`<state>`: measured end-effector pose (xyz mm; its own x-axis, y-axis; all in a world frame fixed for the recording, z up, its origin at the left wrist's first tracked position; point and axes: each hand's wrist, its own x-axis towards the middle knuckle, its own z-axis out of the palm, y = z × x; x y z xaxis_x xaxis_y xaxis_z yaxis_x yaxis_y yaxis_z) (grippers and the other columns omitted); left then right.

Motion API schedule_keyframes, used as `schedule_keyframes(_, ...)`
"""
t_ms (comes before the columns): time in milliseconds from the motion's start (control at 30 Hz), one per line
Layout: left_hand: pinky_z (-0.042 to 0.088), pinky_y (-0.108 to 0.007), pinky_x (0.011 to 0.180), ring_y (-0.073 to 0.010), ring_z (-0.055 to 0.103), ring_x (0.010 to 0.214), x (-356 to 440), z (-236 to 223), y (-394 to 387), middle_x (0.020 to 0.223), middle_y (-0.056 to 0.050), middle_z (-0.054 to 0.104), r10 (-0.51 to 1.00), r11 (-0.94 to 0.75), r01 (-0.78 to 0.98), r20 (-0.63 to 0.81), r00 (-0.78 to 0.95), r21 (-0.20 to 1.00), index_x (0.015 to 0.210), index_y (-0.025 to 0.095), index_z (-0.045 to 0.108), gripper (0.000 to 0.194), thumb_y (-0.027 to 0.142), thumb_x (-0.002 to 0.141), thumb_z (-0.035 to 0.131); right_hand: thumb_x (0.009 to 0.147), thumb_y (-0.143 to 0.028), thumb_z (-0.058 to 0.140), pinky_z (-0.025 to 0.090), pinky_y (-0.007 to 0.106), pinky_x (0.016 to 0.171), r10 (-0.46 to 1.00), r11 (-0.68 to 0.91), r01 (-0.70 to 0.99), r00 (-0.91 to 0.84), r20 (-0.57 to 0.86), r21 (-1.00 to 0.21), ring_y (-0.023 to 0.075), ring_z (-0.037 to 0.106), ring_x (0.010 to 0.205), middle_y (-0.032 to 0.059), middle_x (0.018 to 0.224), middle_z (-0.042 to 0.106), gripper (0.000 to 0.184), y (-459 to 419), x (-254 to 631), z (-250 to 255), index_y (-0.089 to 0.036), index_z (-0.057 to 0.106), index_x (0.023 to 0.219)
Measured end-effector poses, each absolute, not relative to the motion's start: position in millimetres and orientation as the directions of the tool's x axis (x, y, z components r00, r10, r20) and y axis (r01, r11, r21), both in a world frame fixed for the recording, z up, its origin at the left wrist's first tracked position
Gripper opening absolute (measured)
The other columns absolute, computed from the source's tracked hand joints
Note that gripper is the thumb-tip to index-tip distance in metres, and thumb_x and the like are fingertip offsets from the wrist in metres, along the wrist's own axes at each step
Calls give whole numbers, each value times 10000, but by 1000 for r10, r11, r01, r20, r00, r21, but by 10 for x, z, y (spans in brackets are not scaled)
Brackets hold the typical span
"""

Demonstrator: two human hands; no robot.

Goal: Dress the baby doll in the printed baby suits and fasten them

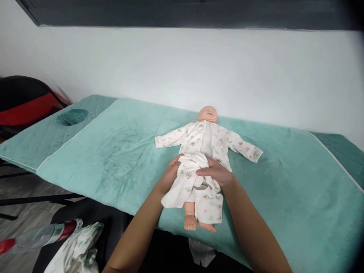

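Note:
A baby doll (pixel 207 113) lies on its back on the green-covered bed, its head toward the wall. It wears a white printed jacket (pixel 193 140) with sleeves spread wide and the front parted over a plain white layer. White printed baby pants (pixel 210 204) are bunched over its lower body, with both feet (pixel 190 222) showing below. My left hand (pixel 171 172) grips the bunched pants on the left side, its fingertips partly hidden by the cloth. My right hand (pixel 217 173) is closed on the pants' upper right side, thumb on top.
The green bed cover (pixel 125 148) spreads to both sides, with a face hole (pixel 72 117) at the left end. A white wall stands behind. At lower left, a plastic bottle (pixel 36 238) and a crumpled printed cloth (pixel 78 248) lie by a black seat (pixel 93 210). A black-and-red chair (pixel 28 108) stands beyond.

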<state>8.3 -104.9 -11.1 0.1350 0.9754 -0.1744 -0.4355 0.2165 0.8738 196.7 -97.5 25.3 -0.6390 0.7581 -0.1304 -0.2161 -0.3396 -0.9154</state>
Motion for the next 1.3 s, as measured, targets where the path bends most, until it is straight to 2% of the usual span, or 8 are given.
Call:
schedule_keyframes(200, 421, -229, 600, -130, 567, 646, 73, -229, -967, 723, -2, 642, 978, 172, -422, -103, 182, 890, 879, 151, 700, 382, 449, 668, 813, 639, -336, 868, 508, 295, 687, 806, -445, -341, -556, -204, -828, 179, 660, 719, 50, 822, 727, 466, -960, 1976, 159, -133, 716, 1030)
schedule_keyframes(333, 468, -293, 788, -241, 627, 955, 15, -162, -1062, 1046, -90, 689, 927, 116, -395, 43, 372, 911, 1163, 166, 665, 728, 594, 597, 828, 667, -368, 846, 518, 306, 672, 868, -409, -386, -445, -221, -827, 193, 666, 707, 56, 811, 729, 418, -950, 1951, 184, -147, 718, 998)
schedule_keyframes(433, 455, -325, 919, -282, 580, 1118, 27, -56, -1197, 1237, -90, 631, 908, 82, -274, 41, 417, 958, 1312, 226, 568, 900, 413, 508, 928, 677, -375, 838, 515, 297, 646, 884, -387, -376, -412, -222, -842, 191, 659, 694, 50, 784, 720, 388, -950, 1928, 203, -157, 717, 975)
schedule_keyframes(533, 459, -305, 901, -236, 593, 1056, 104, -2, -1259, 1183, -65, 640, 956, 63, -211, 2, 294, 975, 1262, 227, 585, 740, 297, 593, 894, 687, -404, 836, 522, 293, 675, 873, -372, -350, -446, -196, -860, 187, 663, 728, 49, 809, 718, 414, -954, 1934, 196, -156, 715, 995)
schedule_keyframes(700, 447, -234, 677, -125, 564, 704, 218, 62, -1199, 793, 6, 625, 990, 73, -347, -26, 138, 935, 905, 163, 653, 333, 342, 679, 820, 692, -415, 844, 526, 292, 759, 764, -306, -271, -642, -66, -913, 191, 666, 857, 59, 977, 718, 532, -969, 2011, 268, -163, 679, 1131)
schedule_keyframes(900, 438, -226, 585, -111, 539, 615, 285, 217, -1207, 731, 9, 614, 999, 39, -453, -47, -7, 891, 892, 155, 665, 325, 317, 646, 802, 704, -339, 845, 520, 301, 827, 641, -180, -70, -765, -63, -981, 205, 645, 979, 51, 1073, 696, 508, -991, 2048, 413, -170, 668, 1149)
schedule_keyframes(1100, 455, -229, 623, -122, 573, 655, 454, 515, -1594, 748, -9, 638, 989, 88, -372, -126, -79, 924, 888, 148, 685, 278, 369, 738, 762, 787, -401, 749, 501, 310, 831, 695, -159, -149, -719, -4, -976, 196, 650, 915, 52, 985, 709, 379, -987, 2017, 374, -152, 681, 1065)
schedule_keyframes(1300, 487, -255, 668, -171, 648, 767, 664, 648, -2378, 928, -61, 709, 926, 244, -442, -343, -157, 863, 1096, 165, 689, 403, 405, 777, 744, 820, -240, 597, 462, 264, 746, 565, 192, 153, -825, -18, -969, 185, 638, 880, 21, 951, 718, 169, -1017, 1980, 447, -168, 682, 946)
